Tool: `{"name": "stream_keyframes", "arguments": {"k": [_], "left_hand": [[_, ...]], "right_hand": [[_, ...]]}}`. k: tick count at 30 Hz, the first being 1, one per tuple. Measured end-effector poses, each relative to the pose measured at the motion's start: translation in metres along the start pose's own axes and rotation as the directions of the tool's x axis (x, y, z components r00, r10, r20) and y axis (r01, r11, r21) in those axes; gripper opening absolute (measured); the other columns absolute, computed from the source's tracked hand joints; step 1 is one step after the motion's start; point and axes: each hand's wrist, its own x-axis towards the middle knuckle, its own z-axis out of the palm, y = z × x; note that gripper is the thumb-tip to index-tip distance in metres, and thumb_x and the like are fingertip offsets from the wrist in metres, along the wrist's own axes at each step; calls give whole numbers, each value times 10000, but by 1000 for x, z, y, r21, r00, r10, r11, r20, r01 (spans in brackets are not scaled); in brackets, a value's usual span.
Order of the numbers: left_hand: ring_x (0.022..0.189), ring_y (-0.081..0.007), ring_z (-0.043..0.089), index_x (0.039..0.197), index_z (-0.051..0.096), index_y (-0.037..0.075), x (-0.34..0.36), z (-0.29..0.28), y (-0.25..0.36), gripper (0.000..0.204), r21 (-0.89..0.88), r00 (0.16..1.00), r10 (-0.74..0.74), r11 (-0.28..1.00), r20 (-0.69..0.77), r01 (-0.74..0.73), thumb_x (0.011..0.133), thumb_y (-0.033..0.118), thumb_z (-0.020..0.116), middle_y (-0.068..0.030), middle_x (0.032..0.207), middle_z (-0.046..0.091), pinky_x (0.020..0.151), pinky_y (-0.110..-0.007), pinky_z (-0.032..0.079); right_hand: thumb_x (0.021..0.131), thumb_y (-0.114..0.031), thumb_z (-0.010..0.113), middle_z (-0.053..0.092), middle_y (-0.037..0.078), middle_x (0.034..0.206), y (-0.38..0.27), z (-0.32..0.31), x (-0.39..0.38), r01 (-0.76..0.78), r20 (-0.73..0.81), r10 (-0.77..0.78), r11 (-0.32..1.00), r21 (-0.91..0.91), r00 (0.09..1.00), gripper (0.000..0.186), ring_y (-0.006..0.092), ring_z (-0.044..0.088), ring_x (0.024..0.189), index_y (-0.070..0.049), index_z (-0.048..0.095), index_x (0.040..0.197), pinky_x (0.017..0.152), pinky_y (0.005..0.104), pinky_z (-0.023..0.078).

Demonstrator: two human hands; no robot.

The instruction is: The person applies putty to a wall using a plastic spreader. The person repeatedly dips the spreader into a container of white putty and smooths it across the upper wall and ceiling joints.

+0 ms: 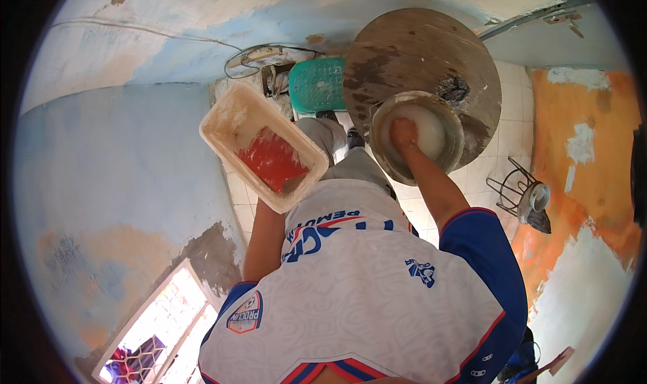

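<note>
"Where are the hands?"

"The right hand [404,134] is down inside the round bucket [453,138], at the milky white mix [428,122]. Its fingers look bunched, but I can't tell whether they grip anything. The left hand is out of sight; the left forearm [263,250] runs up under the near end of the rectangular tub [230,114], so I'd guess it supports it. How wide it's spread, I can't say."

"And the bucket itself?"

"On the round wooden surface [399,47], by the edge nearest the person. The tub is to its left, tilted in front of the body."

"What's in the tub?"

"A flat red piece [273,160] smeared with white. There's pale residue on the walls around it, but no heap of mix that I can make out."

"So how far along?"

"My reading is an early stage of a batch: the bucket holds mix, the tub looks barely loaded. Filling it would be what's left, if the mix is meant for it."

"Are the walls finished?"

"I'd say not. The blue wall [121,148] has a bare grey patch [214,257], and the orange wall [610,175] is only partly whitened."
</note>
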Motion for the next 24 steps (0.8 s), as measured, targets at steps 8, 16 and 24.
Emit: {"name": "stream_keyframes", "arguments": {"k": [8,16,24], "left_hand": [[1262,-362,565,1463,456,88,-10,-1,-6,666,176,990,101,981,-103,-82,982,542,540,-151,1406,563,1031,-549,519],[1265,-333,566,1453,466,97,-11,10,-7,663,22,992,95,995,-81,-93,976,547,562,-135,1402,569,1049,-523,507],[1331,-316,512,1470,453,104,11,19,5,686,93,967,207,971,148,-222,958,531,614,-119,1450,537,1102,-520,458]], "right_hand": [[810,-229,685,727,220,1034,-16,-19,-14,-156,-1,159,972,173,987,242,388,709,964,-55,765,957,845,478,575],[794,-280,716,713,212,1102,-14,-20,-17,-162,6,165,963,216,986,330,387,686,1041,-71,734,1049,896,483,558],[854,-307,654,686,220,1179,-22,-76,-19,-265,142,231,915,304,962,371,394,665,1090,-66,694,1133,947,506,527]]}}
